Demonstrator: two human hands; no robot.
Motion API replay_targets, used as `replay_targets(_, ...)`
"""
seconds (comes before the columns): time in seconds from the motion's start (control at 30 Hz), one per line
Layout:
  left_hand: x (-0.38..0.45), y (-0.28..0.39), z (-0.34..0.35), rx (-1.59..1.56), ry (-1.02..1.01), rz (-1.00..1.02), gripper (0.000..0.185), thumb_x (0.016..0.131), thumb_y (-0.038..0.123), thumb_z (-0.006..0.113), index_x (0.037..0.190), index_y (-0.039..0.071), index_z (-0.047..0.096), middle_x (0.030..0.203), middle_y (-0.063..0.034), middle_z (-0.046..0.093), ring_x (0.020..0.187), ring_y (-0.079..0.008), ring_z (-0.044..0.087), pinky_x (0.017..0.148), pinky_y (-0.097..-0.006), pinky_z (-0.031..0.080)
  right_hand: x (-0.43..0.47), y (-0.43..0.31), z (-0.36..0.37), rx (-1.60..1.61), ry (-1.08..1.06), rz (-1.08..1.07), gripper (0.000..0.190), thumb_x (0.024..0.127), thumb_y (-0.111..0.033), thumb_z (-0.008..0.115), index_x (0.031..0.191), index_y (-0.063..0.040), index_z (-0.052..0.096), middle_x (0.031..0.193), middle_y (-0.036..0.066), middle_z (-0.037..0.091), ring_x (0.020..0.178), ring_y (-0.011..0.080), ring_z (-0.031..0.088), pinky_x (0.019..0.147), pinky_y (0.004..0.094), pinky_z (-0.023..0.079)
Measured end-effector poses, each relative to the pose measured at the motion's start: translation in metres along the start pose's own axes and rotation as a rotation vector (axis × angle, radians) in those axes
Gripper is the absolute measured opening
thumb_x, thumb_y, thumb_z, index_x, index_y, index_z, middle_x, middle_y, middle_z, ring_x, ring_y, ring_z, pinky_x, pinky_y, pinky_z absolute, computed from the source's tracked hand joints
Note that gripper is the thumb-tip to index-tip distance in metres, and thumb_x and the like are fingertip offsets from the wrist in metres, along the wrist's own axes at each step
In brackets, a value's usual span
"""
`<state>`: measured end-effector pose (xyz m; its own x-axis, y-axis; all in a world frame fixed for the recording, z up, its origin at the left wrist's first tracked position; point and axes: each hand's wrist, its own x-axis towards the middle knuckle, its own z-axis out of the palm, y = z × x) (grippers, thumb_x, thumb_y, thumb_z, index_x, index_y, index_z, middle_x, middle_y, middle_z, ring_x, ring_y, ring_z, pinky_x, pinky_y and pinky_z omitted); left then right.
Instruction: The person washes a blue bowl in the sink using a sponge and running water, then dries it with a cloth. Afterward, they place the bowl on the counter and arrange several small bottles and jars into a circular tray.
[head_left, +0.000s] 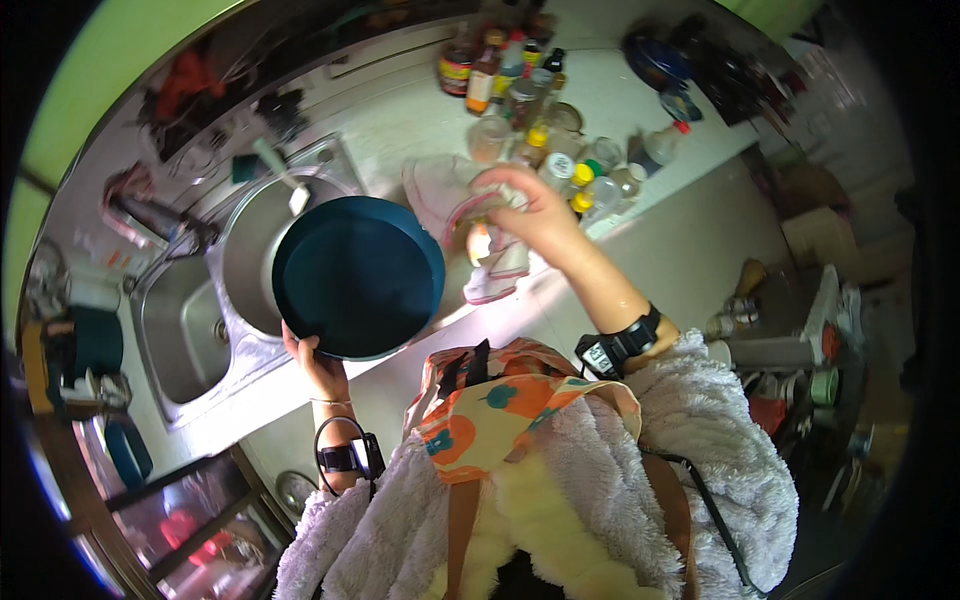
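A round, dark teal pan (358, 277) is tilted over the edge of the steel sink (247, 262), its inside facing the camera. My left hand (306, 354) grips its near lower rim, thumb on the edge and fingers hidden behind. To the right of the pan, my right hand (525, 206) pinches a pale cloth with reddish stripes (435, 199), which hangs down in folds beside the pan. A small orange and white patch shows among the folds; I cannot tell what it is.
Several sauce bottles (482, 79) and jars with yellow, green and white lids (559, 169) crowd the counter behind my right hand. A white-handled utensil (281, 169) leans into the round basin. A faucet (176, 225) is at the left, above a second, rectangular basin (184, 330).
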<state>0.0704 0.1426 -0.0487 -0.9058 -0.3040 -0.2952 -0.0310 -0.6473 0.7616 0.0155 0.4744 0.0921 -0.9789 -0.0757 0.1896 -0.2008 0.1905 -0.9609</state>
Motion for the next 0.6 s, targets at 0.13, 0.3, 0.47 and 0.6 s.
replay_targets(0.13, 0.018, -0.046, 0.034, -0.007, -0.059, -0.032, 0.062, 0.074, 0.017, 0.051, 0.135, 0.016, 0.040, 0.132, -0.0076, 0.045, 0.120, -0.0251, 0.043, 0.101, -0.0381, 0.037, -0.029, -0.036, -0.100, 0.274, 0.321, 0.109, 0.038, 0.078, 0.003, 0.059, 0.115, -0.006, 0.058, 0.106, 0.002, 0.061, 0.095, 0.0111, 0.058, 0.082, 0.0248, 0.048)
replay_targets(0.3, 0.044, -0.083, 0.055, -0.025, -0.090, -0.082, 0.053, 0.074, 0.019, 0.052, 0.127, 0.018, 0.048, 0.124, -0.0051, 0.052, 0.115, -0.0233, 0.049, 0.095, -0.0368, 0.042, -0.077, -0.013, -0.228, 0.224, 0.812, 0.041, 0.037, 0.082, 0.001, 0.055, 0.118, -0.003, 0.052, 0.104, 0.011, 0.062, 0.091, 0.0185, 0.062, 0.074, 0.0291, 0.052)
replay_targets(0.47, 0.053, -0.116, 0.056, 0.154, 0.097, -0.114, 0.044, 0.076, 0.016, 0.052, 0.119, 0.022, 0.049, 0.102, 0.0009, 0.056, 0.090, -0.0154, 0.055, 0.078, -0.0321, 0.046, -0.098, 0.092, -0.356, 0.152, 1.095, 0.110, 0.032, 0.082, 0.000, 0.056, 0.115, -0.002, 0.054, 0.102, 0.012, 0.063, 0.086, 0.0193, 0.063, 0.072, 0.0301, 0.052)
replay_targets(0.6, 0.041, -0.139, 0.061, 0.340, 0.193, -0.156, 0.038, 0.077, 0.013, 0.052, 0.113, 0.024, 0.049, 0.089, 0.0036, 0.054, 0.078, -0.0111, 0.052, 0.071, -0.0289, 0.043, -0.080, 0.193, -0.434, 0.009, 1.102, 0.206, 0.029, 0.081, -0.004, 0.061, 0.110, -0.002, 0.058, 0.097, 0.009, 0.064, 0.087, 0.0176, 0.062, 0.072, 0.0288, 0.050)
